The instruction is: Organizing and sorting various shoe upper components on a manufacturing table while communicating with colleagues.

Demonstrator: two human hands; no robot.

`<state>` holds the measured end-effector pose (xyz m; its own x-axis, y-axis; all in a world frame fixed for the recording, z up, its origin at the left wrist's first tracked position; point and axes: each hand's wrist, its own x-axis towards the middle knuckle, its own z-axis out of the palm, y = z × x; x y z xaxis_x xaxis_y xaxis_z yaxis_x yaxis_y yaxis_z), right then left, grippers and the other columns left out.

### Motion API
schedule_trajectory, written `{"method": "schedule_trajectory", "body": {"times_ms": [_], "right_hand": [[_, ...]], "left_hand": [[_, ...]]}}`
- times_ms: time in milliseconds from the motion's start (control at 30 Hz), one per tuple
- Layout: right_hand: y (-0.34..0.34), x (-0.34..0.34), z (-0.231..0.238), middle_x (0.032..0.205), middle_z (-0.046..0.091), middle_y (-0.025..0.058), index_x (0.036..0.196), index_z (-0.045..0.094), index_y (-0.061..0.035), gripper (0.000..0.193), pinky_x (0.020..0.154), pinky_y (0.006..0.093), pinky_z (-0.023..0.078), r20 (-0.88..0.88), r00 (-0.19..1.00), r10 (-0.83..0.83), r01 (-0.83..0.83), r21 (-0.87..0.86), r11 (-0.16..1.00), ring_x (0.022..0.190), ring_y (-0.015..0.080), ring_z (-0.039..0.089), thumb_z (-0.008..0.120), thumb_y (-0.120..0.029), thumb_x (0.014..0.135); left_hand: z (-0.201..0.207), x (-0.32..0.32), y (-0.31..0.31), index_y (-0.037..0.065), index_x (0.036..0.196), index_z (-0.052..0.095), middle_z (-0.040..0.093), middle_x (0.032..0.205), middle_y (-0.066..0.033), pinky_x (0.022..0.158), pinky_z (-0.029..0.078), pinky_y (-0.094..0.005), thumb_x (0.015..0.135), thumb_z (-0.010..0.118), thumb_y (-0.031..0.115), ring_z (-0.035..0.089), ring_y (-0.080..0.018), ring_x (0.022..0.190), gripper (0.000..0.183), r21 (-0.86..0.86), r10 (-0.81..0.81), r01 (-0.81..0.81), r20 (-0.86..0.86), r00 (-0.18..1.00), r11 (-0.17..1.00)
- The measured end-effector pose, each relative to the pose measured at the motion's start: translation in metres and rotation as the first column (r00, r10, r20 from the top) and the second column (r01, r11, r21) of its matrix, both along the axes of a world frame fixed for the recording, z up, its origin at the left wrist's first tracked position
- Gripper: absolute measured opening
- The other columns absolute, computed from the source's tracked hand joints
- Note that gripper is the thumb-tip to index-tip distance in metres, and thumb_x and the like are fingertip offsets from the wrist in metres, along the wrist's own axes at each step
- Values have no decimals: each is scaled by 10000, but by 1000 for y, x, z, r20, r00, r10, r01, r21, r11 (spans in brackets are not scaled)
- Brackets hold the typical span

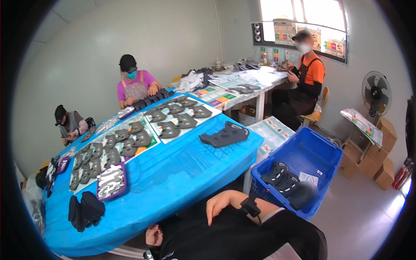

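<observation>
My left hand (154, 235) hangs by the table's near edge with its fingers curled in and nothing visible in them. Across my black clothing lies my right hand (217, 207), its fingers stretched downward and holding nothing; a dark device is strapped on that wrist. Nearest to the hands is the blue-covered table (173, 190). A large dark grey moulded pad (225, 134) lies alone near its right corner. Farther left, several smaller dark grey pads (112, 158) rest in rows on printed sheets. A purple tray (125, 190) holds small white and grey pieces, with black gloves (86, 210) in front.
A blue crate (331, 158) at right holds black pads (281, 177). Three people sit beyond: one at far left (69, 125), one in purple (138, 84), one in orange (311, 73) by the window. A fan (376, 93) and cardboard boxes (372, 158) stand at right.
</observation>
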<state>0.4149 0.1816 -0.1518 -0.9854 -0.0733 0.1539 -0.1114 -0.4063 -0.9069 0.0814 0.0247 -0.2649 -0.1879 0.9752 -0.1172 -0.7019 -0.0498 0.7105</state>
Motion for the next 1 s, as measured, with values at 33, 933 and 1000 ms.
{"method": "schedule_trajectory", "body": {"times_ms": [33,933,1000], "right_hand": [[-14,-9,24,545,448,19,1031,536,29,267,495,214,320,111,982,151,-181,361,915,488,70,375,494,-70,787],[10,3,-78,1259,296,140,1249,268,-150,567,649,345,523,269,913,-306,406,-660,633,1104,343,381,276,-527,826],[11,3,-81,1273,299,141,1237,311,-129,546,695,373,509,243,923,-299,381,-690,615,1105,344,384,289,-498,836]], "left_hand": [[0,-1,-1,48,951,521,574,767,-70,549,429,-248,715,509,-53,521,-137,604,257,3,-1,1,1,1000,1000],[20,7,-2,155,1194,374,413,1203,-108,843,352,-550,796,310,483,387,-355,1098,520,7,-91,100,485,870,995],[20,8,-2,159,1192,379,428,1191,-107,861,343,-535,796,321,470,402,-352,1084,506,-27,-35,55,476,879,998]]}}
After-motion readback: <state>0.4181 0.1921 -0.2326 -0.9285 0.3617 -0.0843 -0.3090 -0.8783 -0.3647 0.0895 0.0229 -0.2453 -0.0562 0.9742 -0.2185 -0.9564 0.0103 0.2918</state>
